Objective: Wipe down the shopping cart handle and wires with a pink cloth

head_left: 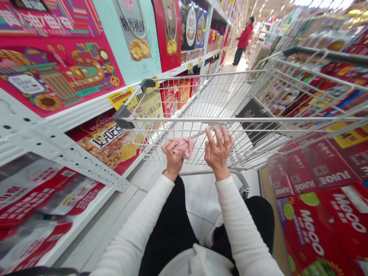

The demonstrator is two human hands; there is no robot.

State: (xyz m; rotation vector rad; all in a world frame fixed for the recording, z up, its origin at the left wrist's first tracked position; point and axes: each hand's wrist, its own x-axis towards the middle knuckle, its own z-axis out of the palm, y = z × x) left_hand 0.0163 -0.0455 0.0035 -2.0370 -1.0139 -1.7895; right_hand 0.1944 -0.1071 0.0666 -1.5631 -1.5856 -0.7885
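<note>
A crumpled pink cloth [186, 147] is held in my left hand [174, 154], against the near side of a wire shopping cart [230, 120]. To its right, my right hand [219, 148] has its fingers spread and slightly bent over the cart's wires, with nothing seen in it. Its fingertips are just below the cart's long side rail; whether they touch the wires I cannot tell. The cart stands sideways in front of my knees, its handle at the upper right and a dark panel [257, 119] inside it.
Shelves with boxed cookies [57, 69] and bagged goods [43, 207] line the left. Red drink cartons [322, 230] are stacked at the right, close to my knee. A person in a red top [244, 38] stands farther down the aisle.
</note>
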